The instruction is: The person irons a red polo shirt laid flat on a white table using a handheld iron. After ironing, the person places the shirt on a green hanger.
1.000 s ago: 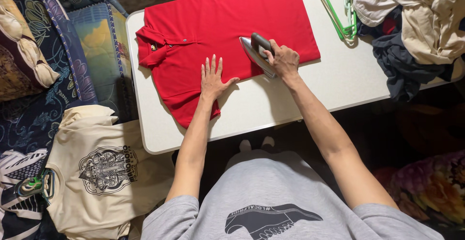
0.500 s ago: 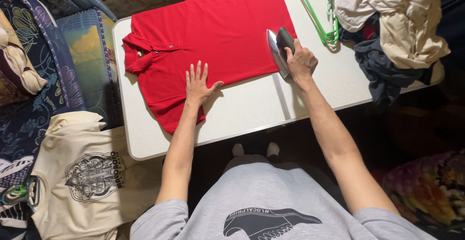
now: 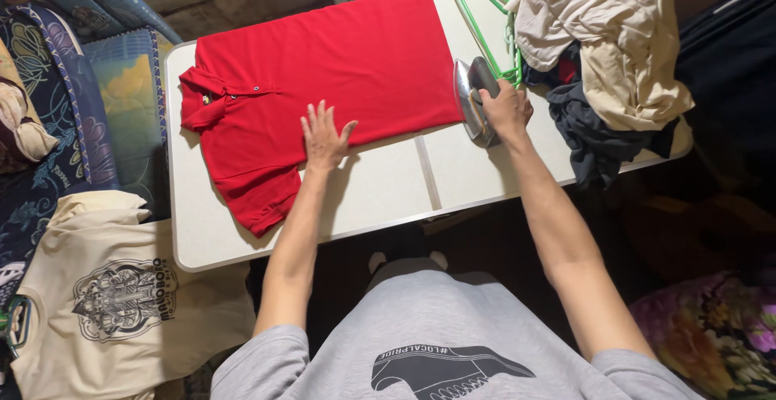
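Observation:
A red polo shirt (image 3: pixel 323 69) lies folded and flat on a white table (image 3: pixel 380 194), collar to the left. My left hand (image 3: pixel 325 136) rests flat on the shirt's near edge, fingers spread. My right hand (image 3: pixel 506 109) grips the dark handle of a metal clothes iron (image 3: pixel 469 97), which stands tilted on the table just off the shirt's right edge.
Green hangers (image 3: pixel 485 12) and a heap of beige and dark clothes (image 3: pixel 614 52) fill the table's right end. A cream printed T-shirt (image 3: pixel 121 295) lies at lower left beside patterned bedding (image 3: pixel 73 101). A floral fabric (image 3: pixel 711 335) sits at lower right.
My right hand has carried the iron rightward across the shirt and off its right edge onto the table. My left hand stays on the shirt's near edge.

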